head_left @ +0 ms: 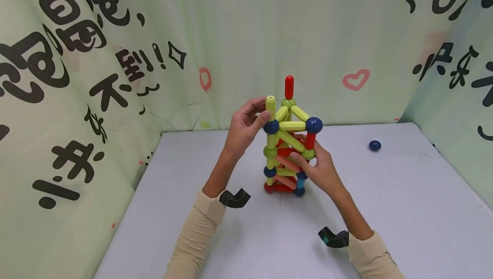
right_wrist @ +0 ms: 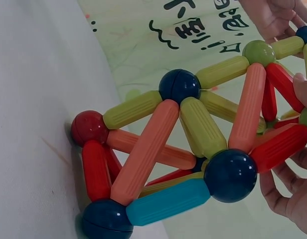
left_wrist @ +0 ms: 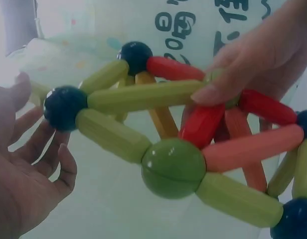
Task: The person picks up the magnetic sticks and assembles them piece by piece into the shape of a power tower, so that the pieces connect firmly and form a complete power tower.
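Note:
A tower of magnetic rods and balls (head_left: pixel 286 150) stands upright on the table, its rods yellow-green, red, salmon and blue. At its upper left, my left hand (head_left: pixel 246 125) pinches a yellow-green magnetic rod (head_left: pixel 271 105) that stands on a dark blue ball (head_left: pixel 271 126). In the left wrist view, that blue ball (left_wrist: pixel 65 108) sits close by the fingers of the left hand (left_wrist: pixel 29 169). My right hand (head_left: pixel 317 165) holds the tower around a green ball (head_left: pixel 308 154) on the right side. Its thumb lies across the front, and its other fingers are partly hidden behind the rods.
A loose dark blue ball (head_left: pixel 375 145) lies on the white table (head_left: pixel 385 197) at the back right. A pale green curtain (head_left: pixel 308 35) with black writing surrounds the table's back and sides. A red rod (head_left: pixel 289 87) points up from the tower's top.

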Demonstrator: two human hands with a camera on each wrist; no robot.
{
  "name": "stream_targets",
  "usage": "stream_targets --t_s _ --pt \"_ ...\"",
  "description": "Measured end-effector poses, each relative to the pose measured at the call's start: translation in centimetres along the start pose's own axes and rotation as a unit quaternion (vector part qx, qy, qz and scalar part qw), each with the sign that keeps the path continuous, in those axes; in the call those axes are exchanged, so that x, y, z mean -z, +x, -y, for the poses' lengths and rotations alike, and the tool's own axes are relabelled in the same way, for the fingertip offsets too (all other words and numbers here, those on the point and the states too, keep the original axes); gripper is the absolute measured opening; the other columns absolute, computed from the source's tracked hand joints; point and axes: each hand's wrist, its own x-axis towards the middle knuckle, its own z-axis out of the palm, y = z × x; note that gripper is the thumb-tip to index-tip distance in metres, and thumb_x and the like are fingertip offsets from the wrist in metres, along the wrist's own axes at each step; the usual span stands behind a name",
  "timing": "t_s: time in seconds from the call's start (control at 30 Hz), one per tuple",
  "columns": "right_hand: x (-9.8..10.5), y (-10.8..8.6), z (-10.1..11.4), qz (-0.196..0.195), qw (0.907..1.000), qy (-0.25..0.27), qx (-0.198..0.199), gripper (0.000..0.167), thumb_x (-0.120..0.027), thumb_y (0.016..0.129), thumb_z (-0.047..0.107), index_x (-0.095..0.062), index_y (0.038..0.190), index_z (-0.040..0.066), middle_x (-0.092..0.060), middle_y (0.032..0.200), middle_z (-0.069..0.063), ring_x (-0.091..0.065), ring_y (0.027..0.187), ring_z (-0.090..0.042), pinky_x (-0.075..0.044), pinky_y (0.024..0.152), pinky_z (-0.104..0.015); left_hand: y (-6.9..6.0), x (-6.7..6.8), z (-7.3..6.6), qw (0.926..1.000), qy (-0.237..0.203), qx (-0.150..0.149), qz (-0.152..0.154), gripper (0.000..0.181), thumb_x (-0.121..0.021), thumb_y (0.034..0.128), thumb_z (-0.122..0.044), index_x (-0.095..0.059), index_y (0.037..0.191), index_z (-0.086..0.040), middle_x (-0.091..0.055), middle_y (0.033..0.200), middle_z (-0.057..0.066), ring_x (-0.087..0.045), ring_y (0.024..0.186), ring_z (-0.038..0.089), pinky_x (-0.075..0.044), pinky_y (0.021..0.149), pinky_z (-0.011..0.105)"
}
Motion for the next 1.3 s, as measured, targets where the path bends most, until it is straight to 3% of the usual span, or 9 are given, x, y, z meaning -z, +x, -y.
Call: stream_targets --t_s 0.1,0.23,0.5,0.77,0.87,1.0,1.17,1.23,1.3 --pt "0.0 0.0 0.2 -0.001 1.0 -0.006 -0.002 0.054 -0.067 0.092 0.016 -0.044 0.141 0.016 -0.065 0.123 -0.007 -0.06 0.098 -0.009 -0.052 0.078 -0.017 0.8 1.2 1.9 0.9996 0.024 0.006 -0.011 0.071 -0.051 0.0898 -0.057 -0.055 0.13 0.001 -0.061 0.108 0.022 -0.059 0.101 0.023 -0.049 0.079 0.023" --pt "-0.1 0.0 0.8 0.001 0.9998 -0.014 -0.014 0.054 -0.067 0.092 0.013 -0.043 0.141 0.01 -0.064 0.123 -0.011 -0.06 0.099 -0.016 -0.051 0.077 -0.015 1.3 3.4 6.5 0.9886 0.122 0.066 -0.058 0.05 -0.048 0.0996 -0.047 -0.063 0.119 -0.004 -0.066 0.103 0.016 -0.062 0.098 0.022 -0.047 0.077 0.024" --pt "-0.1 -0.5 2.1 0.011 0.9996 -0.004 -0.024 0.053 -0.066 0.093 0.013 -0.043 0.141 0.009 -0.065 0.121 -0.011 -0.059 0.096 -0.012 -0.051 0.078 -0.017 -1.3 6.8 16.2 0.9314 0.304 0.195 -0.042 0.026 -0.06 0.0972 -0.014 -0.064 0.12 -0.002 -0.064 0.121 0.017 -0.059 0.112 0.033 -0.048 0.097 0.043" --pt "0.3 -0.3 4.4 0.009 0.9999 -0.002 -0.014 0.052 -0.065 0.092 0.008 -0.043 0.139 0.0 -0.064 0.119 -0.017 -0.057 0.093 -0.003 -0.052 0.078 -0.019 -2.5 7.8 20.2 0.8459 0.465 0.241 0.102 0.046 -0.057 0.0976 -0.012 -0.049 0.143 -0.01 -0.036 0.156 0.011 -0.03 0.145 0.036 -0.031 0.111 0.061" --pt "0.2 -0.2 4.3 0.011 0.9998 -0.009 -0.015 0.051 -0.065 0.093 0.009 -0.044 0.138 0.0 -0.065 0.119 -0.016 -0.058 0.094 -0.008 -0.052 0.078 -0.019 -3.1 7.6 20.3 0.8278 0.492 0.248 0.107 0.044 -0.057 0.098 -0.015 -0.05 0.142 -0.014 -0.043 0.153 0.006 -0.034 0.143 0.032 -0.036 0.106 0.062" --pt "0.3 -0.2 4.3 0.012 0.9997 -0.016 -0.016 0.05 -0.066 0.092 0.009 -0.044 0.137 0.001 -0.065 0.117 -0.016 -0.058 0.093 -0.011 -0.051 0.076 -0.018 -3.6 7.1 19.9 0.8231 0.524 0.204 0.078 0.02 -0.066 0.0931 -0.016 -0.064 0.112 -0.009 -0.065 0.124 0.007 -0.056 0.12 0.027 -0.046 0.091 0.052" --pt "0.5 -0.3 4.2 0.007 0.9998 -0.016 -0.014 0.052 -0.066 0.092 0.008 -0.044 0.138 0.001 -0.065 0.117 -0.016 -0.056 0.091 -0.005 -0.051 0.075 -0.018 -3.7 6.3 19.7 0.8096 0.558 0.17 0.062 0.015 -0.071 0.0891 -0.016 -0.059 0.086 -0.009 -0.066 0.088 0.006 -0.06 0.088 0.024 -0.049 0.074 0.04" --pt "0.6 -0.3 4.2 0.006 0.9997 -0.017 -0.016 0.052 -0.066 0.092 0.009 -0.044 0.138 0.001 -0.065 0.117 -0.016 -0.056 0.09 -0.005 -0.051 0.075 -0.018 -3.7 6.0 19.6 0.8216 0.54 0.179 0.04 0.013 -0.072 0.0884 -0.014 -0.06 0.089 -0.008 -0.066 0.086 0.007 -0.06 0.086 0.024 -0.05 0.073 0.039" --pt "0.7 -0.4 4.2 0.006 0.9996 -0.02 -0.02 0.051 -0.065 0.093 0.009 -0.044 0.138 0.001 -0.065 0.117 -0.017 -0.056 0.091 -0.008 -0.051 0.075 -0.018 -3.8 5.6 19.5 0.8495 0.494 0.184 0.0 0.015 -0.072 0.0877 -0.011 -0.063 0.098 -0.007 -0.068 0.091 0.008 -0.061 0.089 0.025 -0.05 0.076 0.039"
